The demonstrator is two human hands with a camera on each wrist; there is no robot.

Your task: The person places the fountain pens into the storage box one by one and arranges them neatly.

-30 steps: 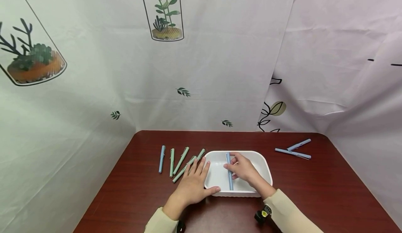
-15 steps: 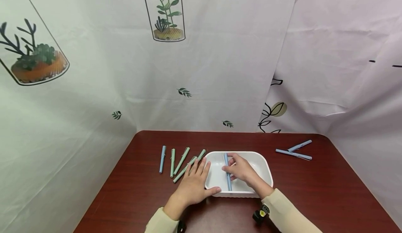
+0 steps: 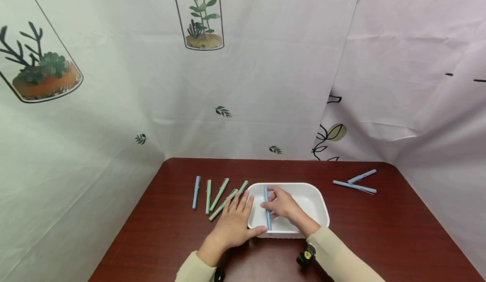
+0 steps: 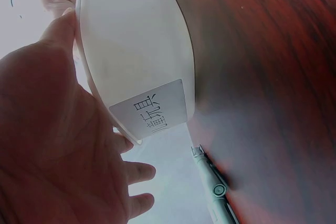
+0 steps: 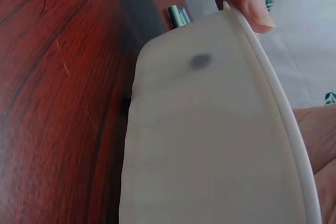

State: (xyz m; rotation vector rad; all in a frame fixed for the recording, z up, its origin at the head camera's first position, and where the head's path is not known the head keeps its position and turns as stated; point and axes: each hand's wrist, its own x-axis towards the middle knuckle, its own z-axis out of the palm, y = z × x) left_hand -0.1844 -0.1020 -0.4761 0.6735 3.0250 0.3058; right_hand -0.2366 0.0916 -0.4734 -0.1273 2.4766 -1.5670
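My right hand (image 3: 282, 206) pinches a light blue capped pen (image 3: 269, 221) between thumb and fingertips. The pen lies lengthwise, front to back, within the left part of a white plastic tray (image 3: 315, 208). My left hand (image 3: 232, 225) rests at the tray's left end, fingers straight and spread, thumb along the front rim. In the left wrist view, that thumb (image 4: 59, 30) touches the rim above a label (image 4: 152, 109) with printed characters. From the right wrist the tray's outer wall (image 5: 210, 124) fills most of the view and hides the pen.
Left of the tray lie several green pens (image 3: 219, 194), one partly behind my left fingers, and a blue pen (image 3: 195, 193). Two more light blue pens (image 3: 355, 186) cross at the back right. A patterned white cloth (image 3: 243, 83) hangs behind the dark red table (image 3: 152, 239).
My right hand has shifted left inside the tray, carrying the light blue pen towards the left wall. My left hand has stayed in place at the rim.
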